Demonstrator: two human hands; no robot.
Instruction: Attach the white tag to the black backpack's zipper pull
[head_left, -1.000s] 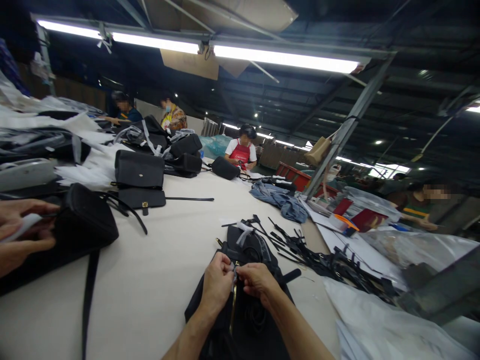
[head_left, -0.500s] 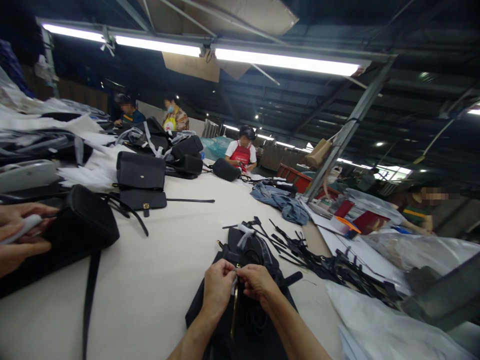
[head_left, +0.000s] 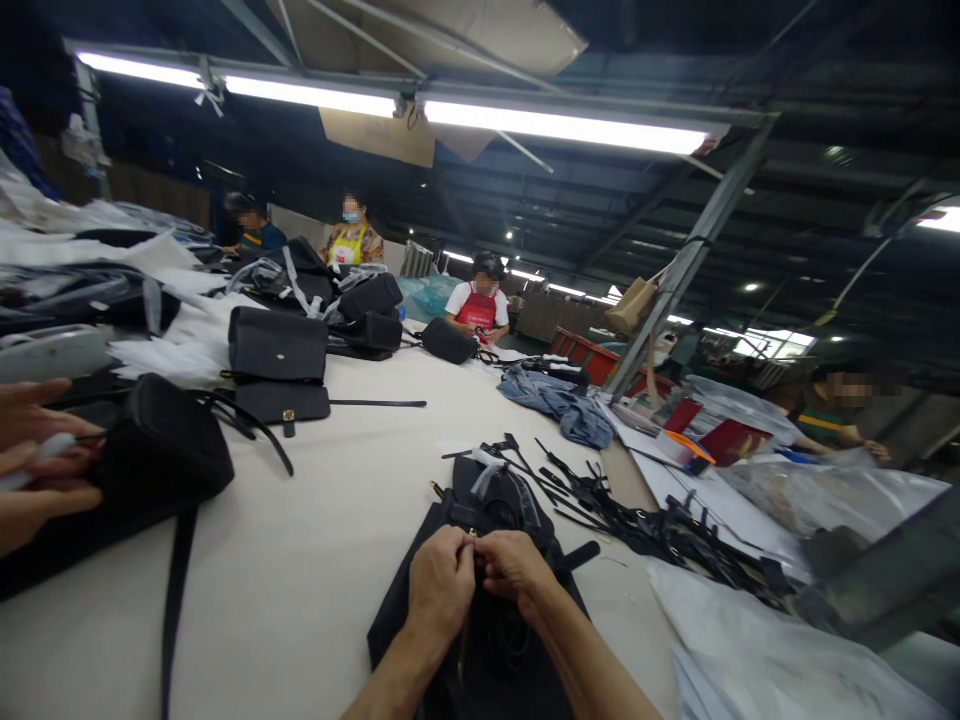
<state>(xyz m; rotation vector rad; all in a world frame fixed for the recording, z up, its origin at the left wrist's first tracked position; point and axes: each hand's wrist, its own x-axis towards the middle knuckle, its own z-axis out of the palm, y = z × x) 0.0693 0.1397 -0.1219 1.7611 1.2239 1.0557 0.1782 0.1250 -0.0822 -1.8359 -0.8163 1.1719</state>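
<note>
The left hand (head_left: 441, 578) and right hand (head_left: 516, 568) meet, pinched closed, over the bag (head_left: 517, 665) on the desk (head_left: 292, 570); what they grip is hidden. The zip (head_left: 463, 645) runs from their fingertips toward the person, both about equally near its far end.

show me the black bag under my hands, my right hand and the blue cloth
Black bag (head_left: 487, 680), head view: its lower part
Right hand (head_left: 517, 570), head view: back of the hand
Blue cloth (head_left: 556, 404), head view: its crumpled middle
</note>
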